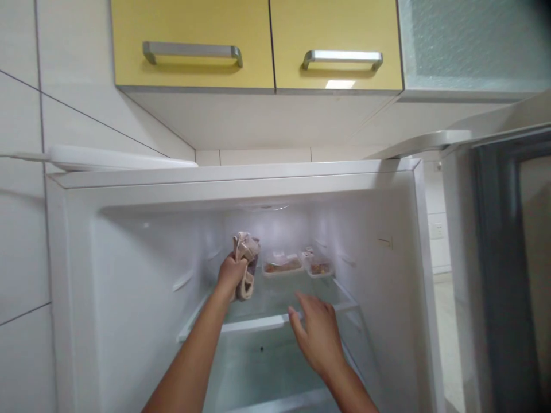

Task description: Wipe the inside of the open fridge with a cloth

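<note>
My left hand (232, 272) is closed around a crumpled beige-and-brown cloth (247, 250), held above the left part of the upper glass shelf (275, 295) inside an opened fridge. Just in front of that shelf's white front edge, my right hand (315, 327) is held with thumb and fingers apart and nothing in it. Toward the back of the shelf sit two clear plastic food containers: a wider container (283, 264) with brownish food in it, and a smaller container (318, 266) to its right. Whether the cloth touches the shelf I cannot tell.
A lower glass shelf (258, 367) lies beneath, with a small dark spot on it. The fridge door (495, 275) stands swung out at the right. Yellow cupboards (193, 23) with metal handles hang overhead, and a tiled wall (21, 241) runs along the left.
</note>
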Demonstrator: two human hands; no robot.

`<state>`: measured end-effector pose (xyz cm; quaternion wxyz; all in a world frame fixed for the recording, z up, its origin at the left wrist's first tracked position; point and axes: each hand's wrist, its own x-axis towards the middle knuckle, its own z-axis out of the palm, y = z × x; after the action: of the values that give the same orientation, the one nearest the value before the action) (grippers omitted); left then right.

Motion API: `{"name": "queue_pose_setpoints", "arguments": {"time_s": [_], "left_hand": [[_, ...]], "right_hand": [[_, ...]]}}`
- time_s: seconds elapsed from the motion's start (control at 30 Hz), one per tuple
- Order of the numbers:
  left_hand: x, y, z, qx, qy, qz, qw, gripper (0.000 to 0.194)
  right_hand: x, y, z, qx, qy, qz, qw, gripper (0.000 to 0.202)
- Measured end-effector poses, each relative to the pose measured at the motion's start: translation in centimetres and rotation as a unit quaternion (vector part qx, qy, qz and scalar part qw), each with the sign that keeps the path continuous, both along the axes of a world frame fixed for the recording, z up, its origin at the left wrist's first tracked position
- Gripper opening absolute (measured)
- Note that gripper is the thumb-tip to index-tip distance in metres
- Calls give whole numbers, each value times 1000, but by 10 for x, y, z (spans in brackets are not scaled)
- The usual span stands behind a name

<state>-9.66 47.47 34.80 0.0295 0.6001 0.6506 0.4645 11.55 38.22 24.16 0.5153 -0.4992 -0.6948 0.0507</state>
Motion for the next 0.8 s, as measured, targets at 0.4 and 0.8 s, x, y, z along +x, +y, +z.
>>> {"name": "queue_pose_setpoints", "arguments": {"time_s": [0.4, 0.8], "left_hand": [[90, -105, -51, 45, -4, -360, 932, 60], [-13, -112, -120, 274, 372, 69, 884, 29]], "right_hand": [[0, 32, 37, -55, 583, 150, 797, 69], [57, 29, 105, 218, -314, -324, 865, 43]]}}
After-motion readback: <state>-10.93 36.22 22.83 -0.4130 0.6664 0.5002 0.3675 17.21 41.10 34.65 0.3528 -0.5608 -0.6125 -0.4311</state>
